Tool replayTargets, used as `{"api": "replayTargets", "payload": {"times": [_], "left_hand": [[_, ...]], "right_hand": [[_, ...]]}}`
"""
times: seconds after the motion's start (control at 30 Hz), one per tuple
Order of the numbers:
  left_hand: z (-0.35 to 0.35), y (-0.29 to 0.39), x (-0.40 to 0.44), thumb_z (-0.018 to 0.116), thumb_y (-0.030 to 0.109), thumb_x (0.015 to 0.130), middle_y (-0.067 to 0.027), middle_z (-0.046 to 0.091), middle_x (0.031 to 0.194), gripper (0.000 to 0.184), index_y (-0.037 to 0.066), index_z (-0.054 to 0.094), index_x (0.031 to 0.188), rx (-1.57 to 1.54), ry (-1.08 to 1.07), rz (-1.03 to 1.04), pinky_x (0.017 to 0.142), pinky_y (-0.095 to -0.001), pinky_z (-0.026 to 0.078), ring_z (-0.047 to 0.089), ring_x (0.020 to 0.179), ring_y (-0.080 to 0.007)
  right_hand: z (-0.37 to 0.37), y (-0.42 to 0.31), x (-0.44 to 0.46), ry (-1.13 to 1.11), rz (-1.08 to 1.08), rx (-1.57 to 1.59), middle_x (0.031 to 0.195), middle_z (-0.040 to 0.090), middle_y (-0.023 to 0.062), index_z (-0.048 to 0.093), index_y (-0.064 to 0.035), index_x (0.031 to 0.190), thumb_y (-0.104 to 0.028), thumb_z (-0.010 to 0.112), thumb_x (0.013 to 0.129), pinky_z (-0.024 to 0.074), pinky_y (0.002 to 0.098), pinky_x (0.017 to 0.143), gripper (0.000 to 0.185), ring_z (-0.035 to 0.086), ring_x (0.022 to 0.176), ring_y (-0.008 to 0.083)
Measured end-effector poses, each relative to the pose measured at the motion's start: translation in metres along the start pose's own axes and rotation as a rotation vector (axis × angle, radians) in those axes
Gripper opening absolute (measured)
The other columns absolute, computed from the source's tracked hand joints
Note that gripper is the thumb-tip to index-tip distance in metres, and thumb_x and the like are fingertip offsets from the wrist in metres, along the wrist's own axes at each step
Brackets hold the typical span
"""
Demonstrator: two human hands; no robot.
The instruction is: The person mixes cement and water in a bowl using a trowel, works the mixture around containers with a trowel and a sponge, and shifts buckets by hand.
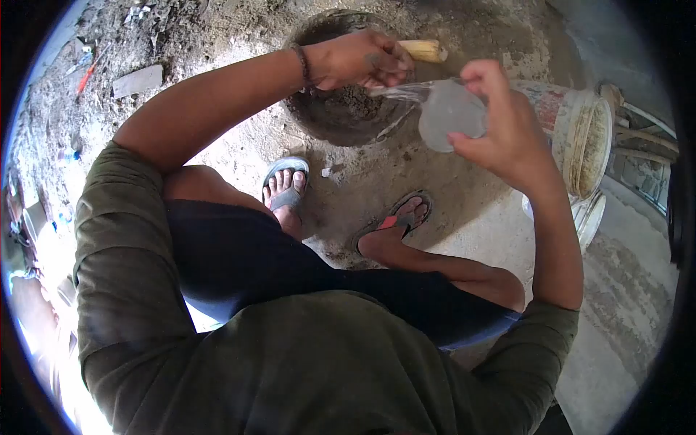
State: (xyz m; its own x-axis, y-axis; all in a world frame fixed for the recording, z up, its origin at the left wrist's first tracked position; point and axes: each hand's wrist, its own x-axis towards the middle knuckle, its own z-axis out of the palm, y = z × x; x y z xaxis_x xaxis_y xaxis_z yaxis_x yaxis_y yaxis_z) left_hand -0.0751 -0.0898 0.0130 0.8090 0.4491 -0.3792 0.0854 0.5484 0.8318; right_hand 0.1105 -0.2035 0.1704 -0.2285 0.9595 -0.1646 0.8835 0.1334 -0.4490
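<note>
My right hand grips a round, translucent whitish plastic container by its edge, thumb below and fingers above. From its left side a clear, shiny streak, which looks like water, runs toward the fingers of my left hand. Those fingers are curled, and grey smears mark the back of the hand. Just past its knuckles a pale wooden handle sticks out to the right; whether my left hand grips it is hidden. Beneath this hand stands a dark round basin with wet, muddy grey material in it.
Right of my right hand, a mortar-stained bucket lies on its side, with another white bucket rim below. A flat grey slab piece and a red-orange object lie on rough ground at left. My sandalled feet are near the basin.
</note>
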Motion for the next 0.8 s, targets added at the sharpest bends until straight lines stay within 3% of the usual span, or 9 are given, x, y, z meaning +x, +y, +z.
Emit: {"api": "replayTargets", "payload": {"times": [0.13,0.23,0.33,0.43,0.5,0.57,0.63,0.73,0.8], "left_hand": [[-0.015,-0.008,0.003,0.062,0.021,0.088,-0.0005,0.06,0.078,0.028,-0.001,0.064,0.104,0.443,0.018,0.06,0.057,-0.0282,0.052,0.057,0.062,-0.0123],[-0.017,-0.024,0.013,0.064,0.026,0.088,-0.0011,0.059,0.075,0.029,0.001,0.065,0.103,0.396,0.103,0.08,0.054,-0.0286,0.052,0.057,0.06,-0.013],[-0.01,-0.018,0.003,0.065,0.013,0.089,0.0001,0.063,0.087,0.028,0.007,0.067,0.117,0.271,-0.033,0.085,0.058,-0.0261,0.043,0.052,0.07,-0.0048],[-0.001,0.018,-0.014,0.064,0.01,0.088,-0.0025,0.064,0.092,0.026,0.008,0.069,0.113,0.642,0.07,-0.127,0.063,-0.0251,0.047,0.056,0.079,-0.0052],[-0.032,-0.023,0.025,0.063,0.009,0.088,-0.0042,0.065,0.091,0.026,0.008,0.069,0.113,1.233,0.121,0.323,0.068,-0.0252,0.049,0.057,0.083,-0.0064],[-0.038,-0.021,0.023,0.063,0.009,0.088,-0.0056,0.067,0.092,0.024,0.008,0.07,0.111,1.318,0.152,0.505,0.072,-0.0258,0.05,0.059,0.086,-0.0082],[-0.037,0.001,0.012,0.062,0.01,0.09,-0.0067,0.068,0.093,0.019,0.007,0.071,0.107,0.913,0.15,0.392,0.075,-0.0272,0.051,0.062,0.087,-0.0105],[-0.039,0.011,0.012,0.063,0.016,0.092,-0.0077,0.07,0.093,0.02,0.005,0.07,0.108,0.765,0.183,0.034,0.079,-0.028,0.049,0.063,0.088,-0.0129],[-0.06,0.006,0.019,0.06,0.018,0.09,-0.0152,0.067,0.085,0.02,0.005,0.071,0.099,1.15,0.14,0.596,0.071,-0.0367,0.052,0.064,0.078,-0.0238]], "right_hand": [[0.007,-0.02,0.025,-0.174,0.063,-0.046,0.105,0.065,0.025,0.045,-0.0083,0.116,-0.014,0.077,0.066,0.0486,0.0438,0.086,0.06,0.065,0.1,0.0427],[0.011,-0.024,0.035,-0.184,0.016,-0.114,0.103,0.065,0.0269,0.045,-0.009,0.117,-0.014,0.076,0.067,0.0487,0.0449,0.085,0.06,0.064,0.1,0.0441],[0.008,-0.033,0.039,-0.189,0.034,-0.152,0.1,0.065,0.029,0.045,-0.0098,0.117,-0.015,0.075,0.067,0.0483,0.0464,0.085,0.058,0.063,0.1,0.0455],[0.002,-0.032,0.036,-0.18,0.045,-0.188,0.101,0.064,0.0256,0.045,-0.0117,0.123,-0.015,0.075,0.067,0.0488,0.0454,0.084,0.063,0.064,0.097,0.0437],[-0.003,-0.023,0.024,-0.114,0.093,-0.145,0.101,0.064,0.0216,0.047,-0.0129,0.126,-0.016,0.075,0.067,0.0494,0.0428,0.083,0.066,0.065,0.093,0.0383],[-0.01,-0.006,0.016,-0.08,0.182,-0.085,0.1,0.065,0.0203,0.049,-0.0121,0.127,-0.019,0.076,0.067,0.0502,0.0416,0.081,0.066,0.066,0.09,0.0359],[-0.017,0.022,0.006,-0.077,0.327,-0.013,0.098,0.067,0.0215,0.052,-0.0093,0.126,-0.024,0.077,0.068,0.0512,0.042,0.08,0.065,0.067,0.089,0.0363],[-0.007,0.102,-0.005,0.004,0.378,-0.112,0.099,0.067,0.0192,0.055,-0.0077,0.121,-0.031,0.078,0.067,0.051,0.0409,0.08,0.063,0.068,0.089,0.0322],[0.008,0.153,-0.003,-0.038,0.581,-0.133,0.101,0.067,0.0209,0.054,-0.0051,0.119,-0.036,0.079,0.068,0.051,0.0414,0.082,0.066,0.068,0.092,0.0332]]}}
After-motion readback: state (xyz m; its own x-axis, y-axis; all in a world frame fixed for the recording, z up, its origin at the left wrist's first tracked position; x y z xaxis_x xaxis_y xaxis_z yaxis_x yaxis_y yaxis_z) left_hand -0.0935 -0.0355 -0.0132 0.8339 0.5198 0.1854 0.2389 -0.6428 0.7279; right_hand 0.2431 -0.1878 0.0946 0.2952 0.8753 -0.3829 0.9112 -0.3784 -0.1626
